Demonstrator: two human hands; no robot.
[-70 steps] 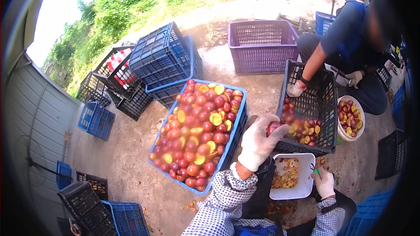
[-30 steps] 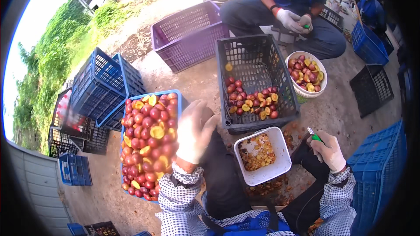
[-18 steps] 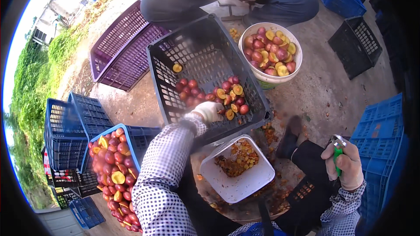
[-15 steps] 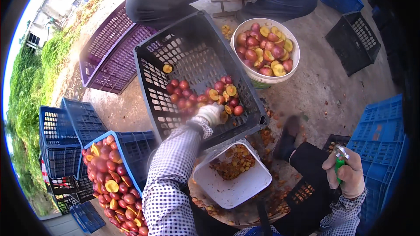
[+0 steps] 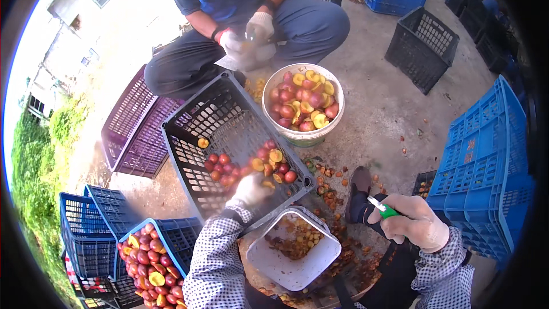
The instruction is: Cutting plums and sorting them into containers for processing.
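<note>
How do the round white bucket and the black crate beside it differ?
The bucket is round, white and solid-walled; the crate is rectangular, black and slotted. Fruit fills the bucket's mouth but leaves much of the crate's floor bare. The left hand is in the crate; none is in the bucket. Both hold red fruit, some cut to show yellow flesh.

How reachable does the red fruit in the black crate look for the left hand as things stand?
Most likely yes: the left hand is over the near side of the open-topped black crate, right next to the red fruit, with no visible barrier between.
</note>
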